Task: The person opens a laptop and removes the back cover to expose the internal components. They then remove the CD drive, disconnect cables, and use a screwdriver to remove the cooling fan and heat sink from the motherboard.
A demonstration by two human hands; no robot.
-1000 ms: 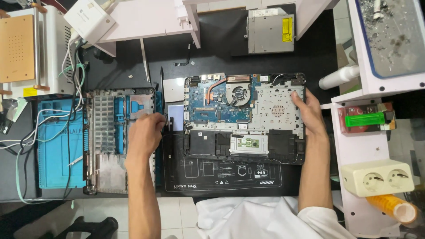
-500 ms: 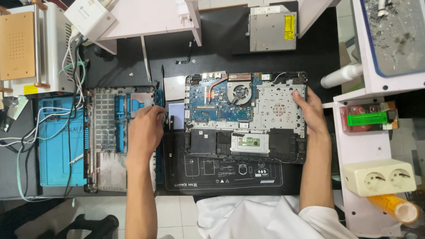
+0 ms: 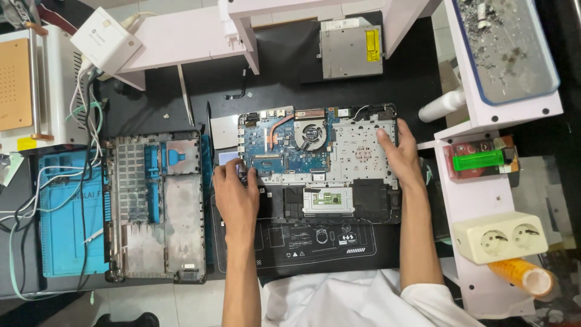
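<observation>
- Right now one opened laptop (image 3: pixel 321 163) lies in the middle of the black work mat (image 3: pixel 315 242). Its bottom cover is off, so one blue circuit board (image 3: pixel 272 148), one round fan (image 3: pixel 311 134) with a copper pipe, a pale metal frame on the right half and one small touchpad board (image 3: pixel 327 198) are visible.
- One removed bottom cover (image 3: pixel 154 206) lies just beside the laptop on the left. It is grey and dusty inside, with blue parts near its upper end.
- One blue mat (image 3: pixel 63 218) lies left of this cover, with several white and green cables across it.
- One silver optical drive (image 3: pixel 351 48) lies well above the laptop, with one yellow label on it.
- One cream double socket (image 3: pixel 499 237) sits on the white shelf at the right; both of its outlets are free.
- The left hand (image 3: pixel 236 194) rests on the lower left corner of the laptop. Its fingers are curled together on the board edge, but I cannot tell if they pinch some small part.
- The right hand (image 3: pixel 399 154) lies flat on the upper right area of the metal frame, with its fingers a little spread and holding nothing.
- One green lighter-like thing (image 3: pixel 478 160) lies in a small red tray at the right.
</observation>
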